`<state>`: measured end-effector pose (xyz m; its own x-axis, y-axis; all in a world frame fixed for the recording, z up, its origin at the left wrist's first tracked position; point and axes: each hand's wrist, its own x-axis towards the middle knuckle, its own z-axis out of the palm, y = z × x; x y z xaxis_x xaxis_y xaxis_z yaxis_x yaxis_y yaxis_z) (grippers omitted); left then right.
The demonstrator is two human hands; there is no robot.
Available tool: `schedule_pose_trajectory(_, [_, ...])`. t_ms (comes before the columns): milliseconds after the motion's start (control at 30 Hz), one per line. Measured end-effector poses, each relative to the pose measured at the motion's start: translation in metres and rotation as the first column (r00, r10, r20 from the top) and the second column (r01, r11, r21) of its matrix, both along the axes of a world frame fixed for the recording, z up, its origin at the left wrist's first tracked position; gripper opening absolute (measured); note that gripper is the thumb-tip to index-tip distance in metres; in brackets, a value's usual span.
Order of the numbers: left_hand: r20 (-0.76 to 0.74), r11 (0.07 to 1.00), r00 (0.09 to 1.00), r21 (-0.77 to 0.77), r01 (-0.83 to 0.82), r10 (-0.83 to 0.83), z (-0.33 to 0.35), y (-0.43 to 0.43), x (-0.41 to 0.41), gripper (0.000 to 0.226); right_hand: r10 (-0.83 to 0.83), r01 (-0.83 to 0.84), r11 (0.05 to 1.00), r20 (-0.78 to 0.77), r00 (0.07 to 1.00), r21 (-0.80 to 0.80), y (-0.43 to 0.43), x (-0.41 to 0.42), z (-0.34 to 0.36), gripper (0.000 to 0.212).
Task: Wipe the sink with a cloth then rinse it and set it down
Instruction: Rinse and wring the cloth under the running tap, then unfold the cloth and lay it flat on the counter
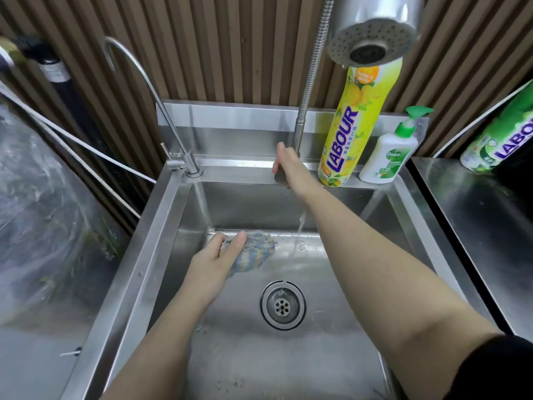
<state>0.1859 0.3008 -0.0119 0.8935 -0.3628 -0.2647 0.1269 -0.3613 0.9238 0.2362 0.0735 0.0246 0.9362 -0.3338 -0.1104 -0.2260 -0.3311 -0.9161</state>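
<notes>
My left hand (213, 264) grips a bunched blue and yellow cloth (253, 252) low inside the steel sink (161, 226), near its back wall. My right hand (288, 166) reaches to the back ledge and holds the tap handle (279, 178) at the foot of the tall faucet post (301, 122). A thin stream of water (300, 229) falls just to the right of the cloth and splashes on the sink floor. The drain (282, 306) lies in the middle of the basin, nearer to me than the cloth.
The spray head (372, 33) hangs overhead at the top right. A yellow dish soap bottle (346, 131) and a white hand wash pump (389, 157) stand on the back ledge. A slim curved tap (184, 163) stands at the back left corner. A green bottle (499, 142) sits on the right counter.
</notes>
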Motion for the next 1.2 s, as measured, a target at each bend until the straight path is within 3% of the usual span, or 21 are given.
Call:
schedule_pose_trajectory(67, [0.006,1.000,1.000,-0.013,0.007,-0.007,0.006,-0.003,-0.003,0.071,0.011,-0.011,1.000,-0.030,0.999,0.008,-0.002,-0.007,0.004,0.052])
schedule_pose_trajectory(200, [0.039,1.000,0.999,0.003,0.006,-0.006,0.020,-0.010,-0.008,0.058,-0.028,0.031,0.984,-0.021,0.999,0.178,0.002,-0.045,0.009,0.054])
schedule_pose_trajectory(300, [0.036,0.999,0.999,-0.046,0.010,-0.009,0.028,-0.016,-0.017,0.053,-0.116,0.106,0.957,0.022,0.993,0.271,0.022,-0.101,0.005,0.039])
schedule_pose_trajectory(433, [0.030,0.999,0.999,-0.031,0.027,-0.026,0.038,-0.027,-0.032,0.046,-0.044,0.044,0.939,-0.007,0.999,0.342,0.053,-0.161,0.007,0.042])
schedule_pose_trajectory(500, [0.029,0.998,0.998,-0.022,0.055,-0.054,0.041,-0.032,-0.042,0.045,-0.036,0.036,0.928,-0.006,0.999,0.372,0.062,-0.179,0.011,0.033])
schedule_pose_trajectory(667, [-0.029,0.963,0.989,-0.233,0.137,-0.148,0.047,-0.047,-0.072,0.035,-0.110,0.059,0.928,0.121,0.987,0.367,0.050,-0.210,0.016,0.009])
schedule_pose_trajectory(767, [-0.196,0.915,0.942,-0.356,0.192,-0.274,0.052,-0.060,-0.083,0.038,-0.167,0.083,0.925,0.203,0.965,0.371,0.036,-0.226,0.022,0.015])
schedule_pose_trajectory(833, [-0.230,0.880,0.892,-0.380,0.285,-0.389,0.058,-0.068,-0.088,0.035,-0.222,0.118,0.921,0.250,0.943,0.372,0.027,-0.236,0.025,0.022])
schedule_pose_trajectory(1033, [0.046,0.830,0.901,-0.370,0.417,-0.432,0.070,-0.100,-0.102,0.022,-0.472,0.384,0.874,0.339,0.814,0.297,0.002,-0.263,0.026,0.017])
schedule_pose_trajectory(1200, [0.056,0.791,0.890,-0.436,0.430,-0.453,0.083,-0.127,-0.116,0.019,-0.304,0.214,0.900,0.195,0.932,0.378,-0.018,-0.290,0.037,0.031])
